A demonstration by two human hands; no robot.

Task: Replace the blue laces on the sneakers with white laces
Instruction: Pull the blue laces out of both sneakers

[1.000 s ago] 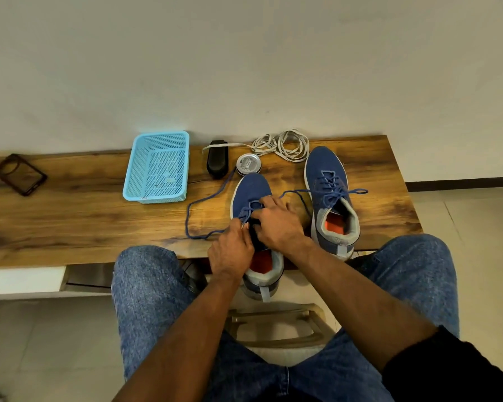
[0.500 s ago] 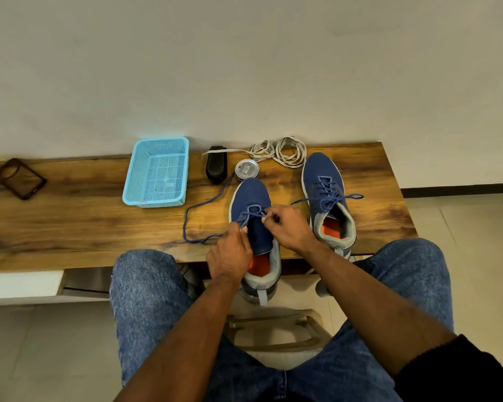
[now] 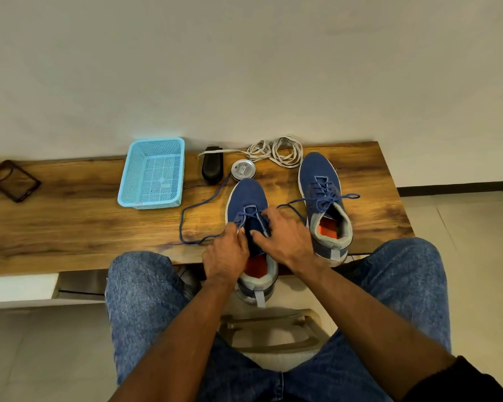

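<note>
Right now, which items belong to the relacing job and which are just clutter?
Job: near sneaker; its blue lace; far sneaker; white laces; left hand; right hand.

Lying about: blue basket; black case; round tin; black object.

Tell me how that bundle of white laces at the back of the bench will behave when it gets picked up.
The white laces lie in loose, overlapping loops, so they are probably limp and will dangle rather than hold shape. One flat end trails off toward the black object, so it may drag or snag there. The loops look intertwined, so they likely come up tangled together.
</note>
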